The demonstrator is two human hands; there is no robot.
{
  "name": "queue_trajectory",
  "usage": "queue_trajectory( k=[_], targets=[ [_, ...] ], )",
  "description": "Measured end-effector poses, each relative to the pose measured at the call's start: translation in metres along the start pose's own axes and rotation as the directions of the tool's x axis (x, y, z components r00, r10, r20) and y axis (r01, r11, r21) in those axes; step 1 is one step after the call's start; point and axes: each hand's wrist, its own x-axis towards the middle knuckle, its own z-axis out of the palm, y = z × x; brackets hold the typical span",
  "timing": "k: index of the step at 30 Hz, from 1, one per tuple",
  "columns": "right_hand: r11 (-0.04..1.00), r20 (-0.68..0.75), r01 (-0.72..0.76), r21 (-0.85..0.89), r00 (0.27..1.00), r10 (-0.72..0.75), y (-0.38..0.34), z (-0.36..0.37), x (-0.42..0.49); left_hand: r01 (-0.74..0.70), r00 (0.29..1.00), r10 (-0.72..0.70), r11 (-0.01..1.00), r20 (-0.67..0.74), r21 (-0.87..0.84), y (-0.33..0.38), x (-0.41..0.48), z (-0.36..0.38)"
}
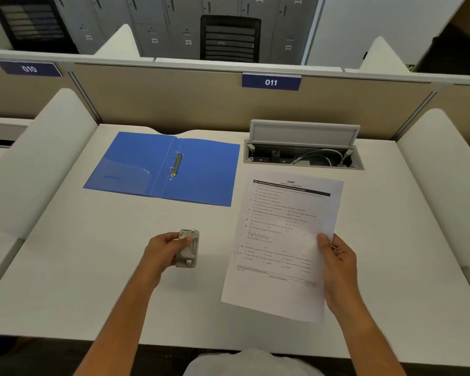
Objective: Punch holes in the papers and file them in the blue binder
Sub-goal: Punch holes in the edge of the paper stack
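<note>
Printed paper (282, 248) was pinched at its right edge by the right hand (337, 267), thumb on top; long axis ran near-to-far, header at the far end, tilted slightly right. Left hand (164, 249) was closed around the grey hole punch (188, 248), long axis also near-to-far, left of the sheet and apart from it. Blue binder (163, 168) lay open flat on the white desk (92, 267), far left, rings (176, 164) along its spine. Open cable box (303, 150) sat beyond the paper. Nothing lay between punch and binder.
</note>
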Motion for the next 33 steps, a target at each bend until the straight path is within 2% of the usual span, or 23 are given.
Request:
queue_trajectory(
  k=[6, 10, 17, 24, 33],
  targets=[
    [1.000, 0.011, -0.003, -0.001, 1.000, 0.003, 0.001, 0.011, 0.004, 0.026, 0.993, 0.003, 0.971, -0.120, 0.239, -0.035, 0.023, -0.012],
    [1.000, 0.020, -0.018, 0.006, 1.000, 0.018, 0.003, 0.022, 0.007, 0.004, 0.988, 0.043, 0.955, -0.150, 0.298, -0.046, 0.025, -0.018],
    [0.999, 0.013, -0.040, -0.010, 0.999, 0.040, 0.015, 0.045, 0.013, 0.101, 0.982, -0.052, 0.956, -0.182, 0.274, -0.054, 0.037, -0.061],
    [0.998, 0.032, -0.058, -0.020, 0.998, 0.058, 0.034, 0.074, 0.017, 0.111, 0.949, -0.016, 0.952, -0.314, 0.286, -0.048, 0.047, -0.119],
    [0.996, 0.064, -0.076, -0.056, 0.995, 0.080, 0.043, 0.118, 0.020, 0.134, 0.923, -0.007, 0.943, -0.386, 0.304, -0.044, 0.062, -0.179]
  ],
)
